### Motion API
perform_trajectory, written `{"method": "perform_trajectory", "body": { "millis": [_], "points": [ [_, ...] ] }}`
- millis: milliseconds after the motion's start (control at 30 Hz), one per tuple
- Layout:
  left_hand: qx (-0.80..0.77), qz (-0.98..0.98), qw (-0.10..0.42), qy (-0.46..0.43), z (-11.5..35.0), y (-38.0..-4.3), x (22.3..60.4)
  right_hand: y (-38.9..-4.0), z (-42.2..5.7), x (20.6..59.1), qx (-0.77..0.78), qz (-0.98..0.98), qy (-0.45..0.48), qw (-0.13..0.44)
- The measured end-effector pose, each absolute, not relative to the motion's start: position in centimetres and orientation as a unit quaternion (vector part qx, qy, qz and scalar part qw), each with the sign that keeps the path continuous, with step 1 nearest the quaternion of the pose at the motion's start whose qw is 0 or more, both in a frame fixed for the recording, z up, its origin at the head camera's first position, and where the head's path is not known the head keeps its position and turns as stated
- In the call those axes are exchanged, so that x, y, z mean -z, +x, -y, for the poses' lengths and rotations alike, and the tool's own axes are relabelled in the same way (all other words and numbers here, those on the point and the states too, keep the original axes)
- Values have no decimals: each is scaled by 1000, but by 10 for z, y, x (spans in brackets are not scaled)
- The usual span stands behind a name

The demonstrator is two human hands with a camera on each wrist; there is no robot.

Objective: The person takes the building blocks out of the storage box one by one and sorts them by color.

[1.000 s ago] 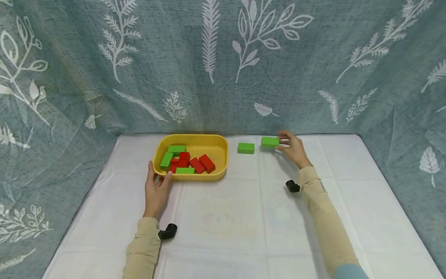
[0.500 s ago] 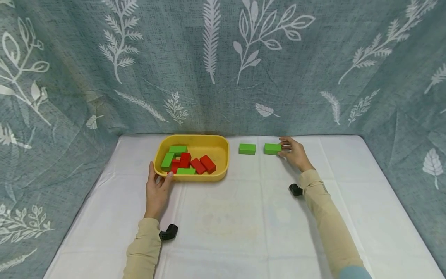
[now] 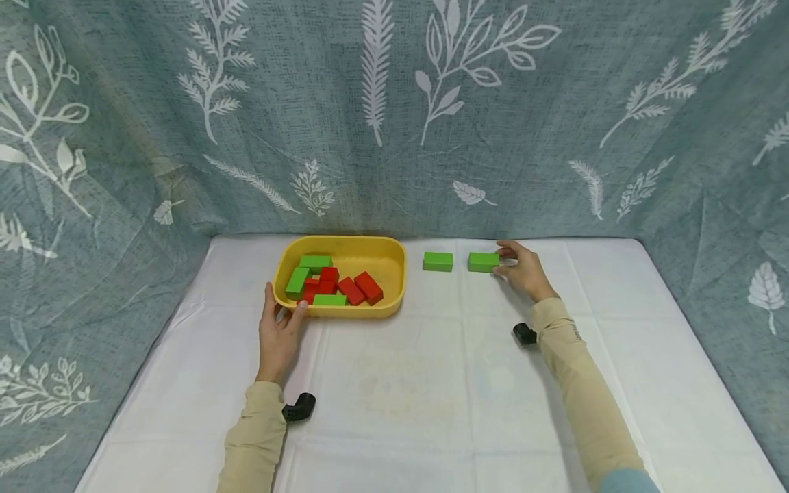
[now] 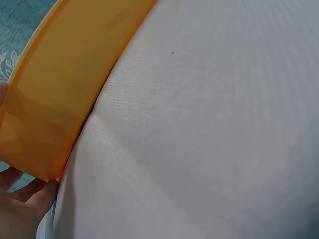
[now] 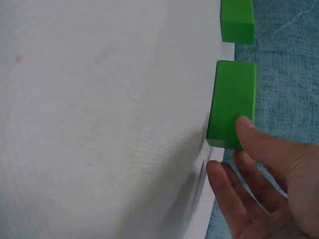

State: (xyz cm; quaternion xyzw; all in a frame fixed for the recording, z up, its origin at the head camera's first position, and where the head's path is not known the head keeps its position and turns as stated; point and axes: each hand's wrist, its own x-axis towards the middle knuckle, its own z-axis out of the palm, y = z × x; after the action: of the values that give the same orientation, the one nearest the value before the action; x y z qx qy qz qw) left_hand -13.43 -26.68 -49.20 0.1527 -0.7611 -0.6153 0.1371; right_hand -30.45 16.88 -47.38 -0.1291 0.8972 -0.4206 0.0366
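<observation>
My left hand [image 3: 280, 339] holds the front left corner of a yellow plastic tray [image 3: 394, 301], thumb at its front wall and fingers along its left side. Inside the tray lie red blocks [image 3: 368, 287] and green blocks [image 3: 298, 282], bunched towards the left. On the cloth to the right of the tray, my right hand [image 3: 525, 272] pinches the right end of a green block [image 3: 483, 261]. In the right wrist view the thumb presses on that green block [image 5: 233, 99]; the other fingertips are partly hidden behind its end. A second green block [image 3: 437, 261] lies a short gap to its left.
A white cloth [image 3: 394, 397] covers the table. Behind it hangs a grey-green curtain [image 3: 345, 185] with white leaf prints, close to the tray and blocks. A black device [image 3: 299, 408] sits at the left wrist, another black device [image 3: 524, 334] at the right.
My right hand has lowered its green block onto the cloth, level with the other green block, and has stayed at its right end. The left hand and tray look the same.
</observation>
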Motion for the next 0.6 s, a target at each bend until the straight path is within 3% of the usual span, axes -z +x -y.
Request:
{"method": "perform_trajectory", "body": {
  "millis": [600],
  "points": [
    [624, 756, 131, 150, 266, -134, 489, -297, -154, 454, 420, -895, -150, -8]
  ]
}}
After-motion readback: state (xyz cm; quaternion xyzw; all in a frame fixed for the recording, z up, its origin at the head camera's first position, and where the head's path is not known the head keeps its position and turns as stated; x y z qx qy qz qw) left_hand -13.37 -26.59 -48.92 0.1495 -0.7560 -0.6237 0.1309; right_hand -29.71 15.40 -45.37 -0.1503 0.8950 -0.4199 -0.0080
